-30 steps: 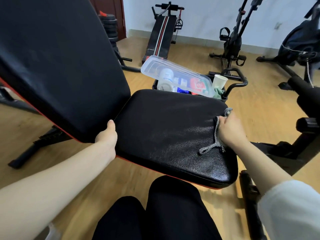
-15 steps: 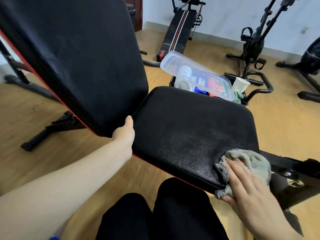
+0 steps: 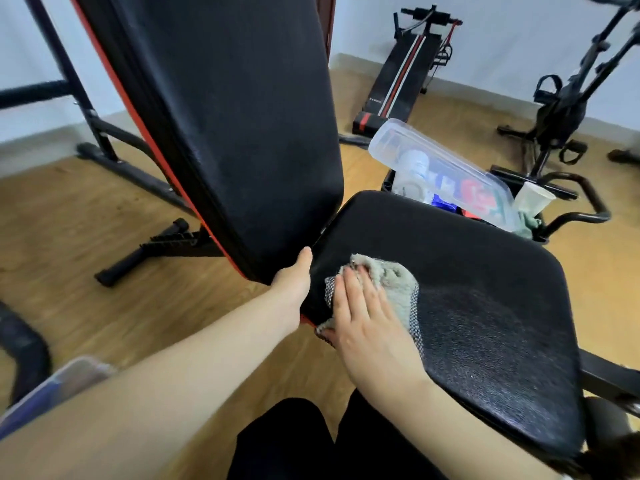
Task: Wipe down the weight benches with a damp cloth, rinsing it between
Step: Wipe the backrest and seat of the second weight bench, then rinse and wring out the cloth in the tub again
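A black weight bench fills the view: its padded seat [image 3: 478,292] lies flat and its backrest [image 3: 235,119] tilts up on the left, both with red trim. My right hand [image 3: 367,320] presses flat on a grey cloth [image 3: 391,285] at the seat's near-left corner, close to the hinge gap. My left hand [image 3: 294,275] grips the lower edge of the backrest, thumb up along the gap. The seat's right half shows a damp, speckled sheen.
Behind the seat, a cart holds a clear plastic lid [image 3: 440,168] over supplies and a paper cup [image 3: 531,199]. A sit-up bench [image 3: 405,74] and an exercise bike [image 3: 561,109] stand by the far wall. The bench's black frame [image 3: 138,157] crosses the wooden floor on the left.
My right hand has slid the cloth from the seat's right edge, along the near edge, to the near-left corner by the hinge. My left hand stays on the backrest's lower edge.
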